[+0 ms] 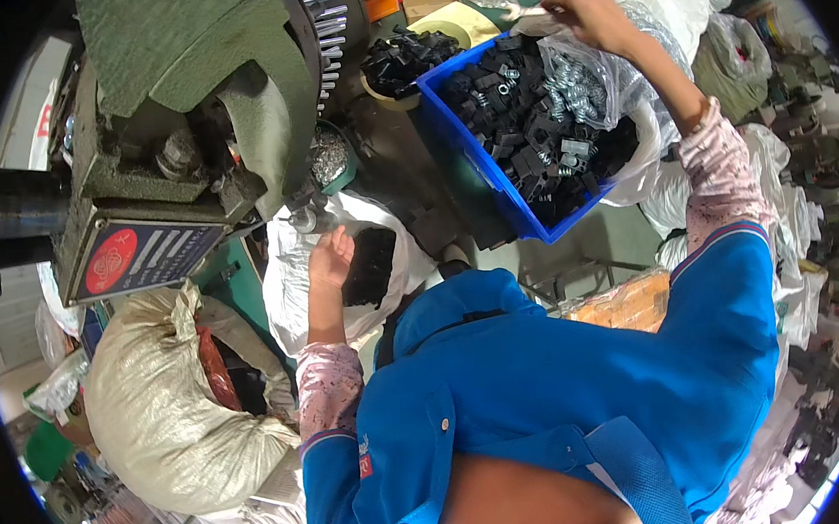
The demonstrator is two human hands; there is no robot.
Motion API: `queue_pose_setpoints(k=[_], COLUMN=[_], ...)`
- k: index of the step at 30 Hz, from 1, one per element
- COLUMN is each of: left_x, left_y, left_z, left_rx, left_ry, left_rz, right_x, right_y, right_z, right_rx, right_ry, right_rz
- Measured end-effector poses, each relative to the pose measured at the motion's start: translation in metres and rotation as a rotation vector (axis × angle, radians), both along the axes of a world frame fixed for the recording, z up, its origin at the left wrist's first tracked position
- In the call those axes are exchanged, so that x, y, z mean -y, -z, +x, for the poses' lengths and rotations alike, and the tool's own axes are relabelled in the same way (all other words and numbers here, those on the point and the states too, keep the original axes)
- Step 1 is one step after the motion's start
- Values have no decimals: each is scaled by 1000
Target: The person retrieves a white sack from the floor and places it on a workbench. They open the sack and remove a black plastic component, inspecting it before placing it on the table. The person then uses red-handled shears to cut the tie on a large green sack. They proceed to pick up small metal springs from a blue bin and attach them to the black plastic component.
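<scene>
At the upper right, my right hand [590,18] is closed round a short, pale metal tool [524,11], whose exact kind I cannot make out. This hand is above the far edge of a blue bin [533,223]. Inside the bin lie many black blocky parts [517,121], and a clear plastic bag of small metal springs [578,87] rests on them. My left hand [330,257] is raised beside a small metal fitting [304,218] under the green machine, its fingers loosely extended with nothing visible in them. Below it is a white sack [297,306] with black parts [369,268] inside.
The heavy green machine [192,58] with a toothed wheel [327,23] fills the upper left. A green container of metal shavings [331,159] and a pile of black parts [405,58] stand beyond my hands. A bulky beige sack [170,410] is at lower left, and a cardboard box [630,303] at right.
</scene>
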State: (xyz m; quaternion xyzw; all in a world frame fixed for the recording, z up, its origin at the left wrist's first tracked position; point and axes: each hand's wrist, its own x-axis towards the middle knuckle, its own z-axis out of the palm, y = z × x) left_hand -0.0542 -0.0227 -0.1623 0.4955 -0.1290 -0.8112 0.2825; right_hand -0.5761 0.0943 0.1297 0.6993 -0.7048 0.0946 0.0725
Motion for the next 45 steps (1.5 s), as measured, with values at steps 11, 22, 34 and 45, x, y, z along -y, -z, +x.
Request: queue_pose_setpoints(k=[11,22,34,45], left_x=[-59,-101,-69,19], left_y=[-26,-22,-51,-59], left_z=[25,90,77,145], left_rx=[25,-32,109,458], left_ry=[-176,-454,-342,-276], left_rz=[-28,-22,-114,-432], right_x=[176,189,209,165], right_y=[156,139,262,218], right_z=[-47,8,238,284], right_rx=[90,-19,209,81], right_ry=[390,116,-530,-405], right_rz=[226,343,-2,-108])
